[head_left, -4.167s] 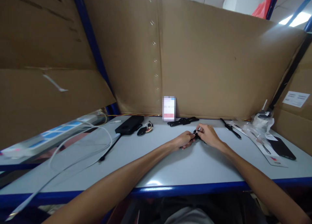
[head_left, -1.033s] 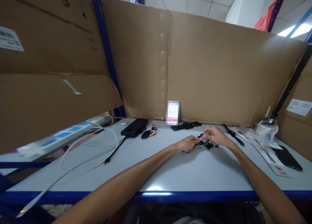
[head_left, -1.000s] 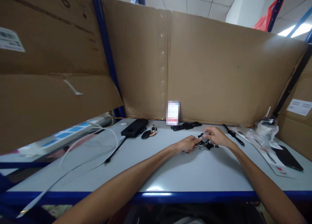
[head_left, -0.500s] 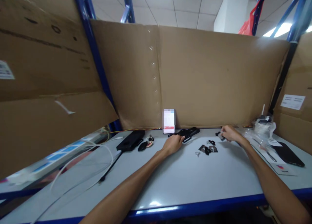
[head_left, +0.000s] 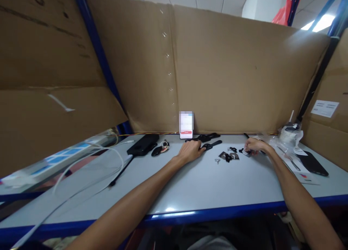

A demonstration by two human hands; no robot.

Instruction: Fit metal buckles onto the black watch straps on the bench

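My left hand (head_left: pixel 191 149) is closed on a long black piece (head_left: pixel 215 144) with a narrow end pointing right. Just behind it lie more black pieces (head_left: pixel 208 137) of a similar look, near the cardboard. My right hand (head_left: pixel 254 145) pinches a small flat grey plate (head_left: pixel 246 154), partly covered by the fingers. A small black part (head_left: pixel 240 150) shows at its left edge. Between the hands, several small square metal plates (head_left: pixel 234 156) and black bits (head_left: pixel 228 158) lie loosely together. Small silver screws (head_left: pixel 217 161) rest to their left.
A phone with a lit screen (head_left: pixel 186 125) leans on the cardboard wall (head_left: pixel 217 72). On the left are a black power bank (head_left: pixel 143 145), keys (head_left: pixel 164 146), white cables (head_left: pixel 81 158) and a power strip (head_left: pixel 54 161). At right lie a dark phone (head_left: pixel 312 162) and plastic bags (head_left: pixel 290 131).
The camera has tilted downward. The long black piece in my left hand now lies apart from the other black pieces. My right hand still pinches the small plate.
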